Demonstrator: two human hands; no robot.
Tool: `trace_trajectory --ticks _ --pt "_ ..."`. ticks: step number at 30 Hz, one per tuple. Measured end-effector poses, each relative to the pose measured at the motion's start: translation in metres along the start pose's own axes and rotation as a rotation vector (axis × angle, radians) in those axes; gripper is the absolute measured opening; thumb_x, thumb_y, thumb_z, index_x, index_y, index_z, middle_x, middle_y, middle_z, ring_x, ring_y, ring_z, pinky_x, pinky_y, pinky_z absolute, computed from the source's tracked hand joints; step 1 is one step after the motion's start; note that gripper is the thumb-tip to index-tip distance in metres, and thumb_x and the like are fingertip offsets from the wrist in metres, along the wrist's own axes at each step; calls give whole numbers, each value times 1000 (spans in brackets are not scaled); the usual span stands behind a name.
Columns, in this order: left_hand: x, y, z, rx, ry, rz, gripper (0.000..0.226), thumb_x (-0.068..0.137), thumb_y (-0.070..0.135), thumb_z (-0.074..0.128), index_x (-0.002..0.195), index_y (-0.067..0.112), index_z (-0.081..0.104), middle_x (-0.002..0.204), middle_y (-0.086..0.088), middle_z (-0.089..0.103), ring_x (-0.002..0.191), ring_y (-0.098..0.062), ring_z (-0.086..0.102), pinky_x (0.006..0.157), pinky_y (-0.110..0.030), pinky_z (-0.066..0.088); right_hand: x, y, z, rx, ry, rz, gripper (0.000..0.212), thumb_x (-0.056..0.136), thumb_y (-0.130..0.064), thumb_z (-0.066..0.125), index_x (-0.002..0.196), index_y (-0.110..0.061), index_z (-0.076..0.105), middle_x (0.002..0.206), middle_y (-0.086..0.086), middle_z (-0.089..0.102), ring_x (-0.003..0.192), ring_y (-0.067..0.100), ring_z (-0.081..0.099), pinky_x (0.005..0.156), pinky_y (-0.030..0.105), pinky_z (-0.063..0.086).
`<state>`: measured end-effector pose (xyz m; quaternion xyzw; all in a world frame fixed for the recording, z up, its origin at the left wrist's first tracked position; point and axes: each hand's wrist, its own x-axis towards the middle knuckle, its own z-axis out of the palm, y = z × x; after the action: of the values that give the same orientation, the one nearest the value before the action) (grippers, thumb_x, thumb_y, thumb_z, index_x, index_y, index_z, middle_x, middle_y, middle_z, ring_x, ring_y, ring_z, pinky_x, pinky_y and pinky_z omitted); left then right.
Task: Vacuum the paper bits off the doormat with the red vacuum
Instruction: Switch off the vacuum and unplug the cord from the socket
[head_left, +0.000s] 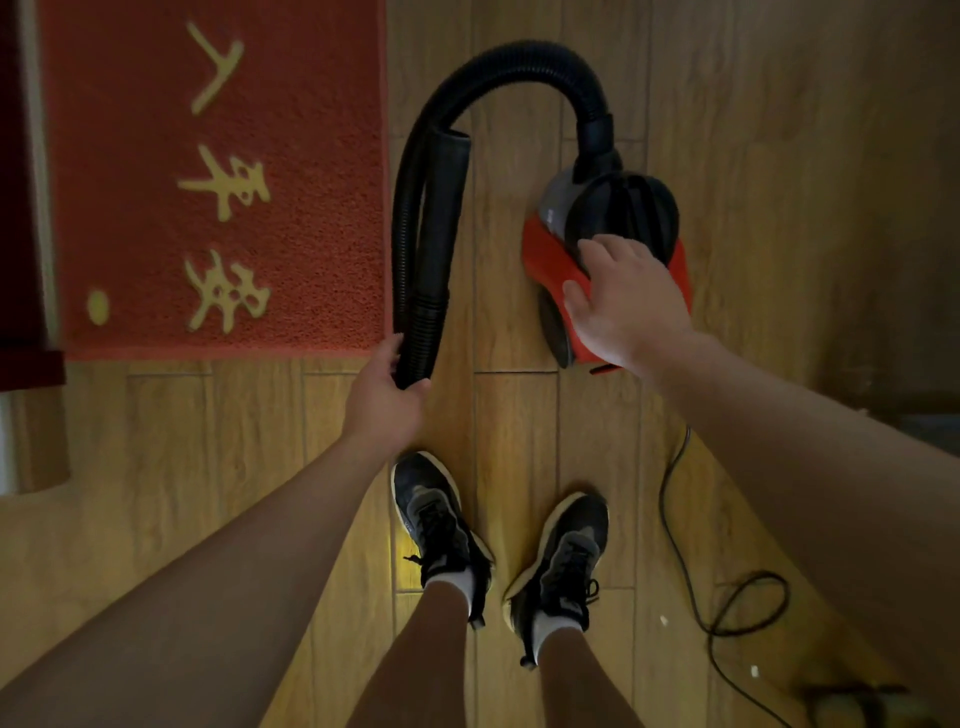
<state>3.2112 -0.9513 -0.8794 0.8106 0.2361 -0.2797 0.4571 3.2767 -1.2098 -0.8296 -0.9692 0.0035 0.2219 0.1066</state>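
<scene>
The small red plastic vacuum with a black round top is sitting on the brown wooden floor, just beside the right edge of the red fuzzy doormat with yellow writing. It is looking small and light, and its shell is looking hard and smooth, so it may be slippery. A good place to hold it is probably up on top.

The right hand is lying on the red top of the vacuum. Its fingers are spread out and fairly straight, touching the shell and not curling round it.

The long black bumpy hose is coming out of the vacuum, bending over in a big arch and going down next to the mat. It is looking soft and bendy, so it will likely flop about. The left hand is holding the hose where it is folding back, with fingers and thumb curling round it. The stiff black tube at the hose's end is pointing away from the person. That stiff tube is probably the best part to hold for aiming at the mat.

A thin black cord is looping on the floor on the right.
</scene>
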Motion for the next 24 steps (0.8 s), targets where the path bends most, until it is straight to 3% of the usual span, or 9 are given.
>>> trace_trajectory --ticks 5,9,13,18,21,24 --pt "-19 -6 15 43 -53 65 59 94 1 65 145 25 49 127 3 62 116 -11 56 101 -25 41 -15 18 5 15 2 -11 50 102 -35 44 142 -5 48 144 13 51 136 31 42 113 40 33" --pt "-32 -17 32 92 -65 82 59 94 1 64 146 24 49 136 2 55 125 -11 50 108 -27 37 -24 37 7 1 2 -5 50 102 -35 43 141 -5 47 142 13 52 134 31 43 111 40 34" --pt "-48 -24 51 161 -28 124 52 92 -6 62 138 18 56 128 3 55 116 -7 47 95 -16 32 -34 59 11 10 10 -13 52 102 -36 42 144 -5 46 142 13 52 133 30 45 110 39 34" --pt "-61 -35 72 214 -73 222 47 89 -7 62 116 31 56 119 6 60 112 -13 53 92 -28 39 -45 78 16 46 -1 -21 51 103 -34 42 144 -3 46 144 14 51 133 32 45 110 40 35" --pt "-65 -34 83 294 -103 250 46 87 -7 61 117 28 56 118 4 58 110 -18 53 90 -38 45 -48 85 13 55 5 -31 52 103 -35 42 145 -4 45 146 13 49 135 31 43 111 39 34" --pt "-66 -31 90 393 -148 253 48 86 -9 59 115 30 55 118 5 51 109 -14 46 92 -35 41 -47 90 8 64 15 -48 53 103 -36 41 147 -6 43 150 11 46 137 29 42 113 38 34"
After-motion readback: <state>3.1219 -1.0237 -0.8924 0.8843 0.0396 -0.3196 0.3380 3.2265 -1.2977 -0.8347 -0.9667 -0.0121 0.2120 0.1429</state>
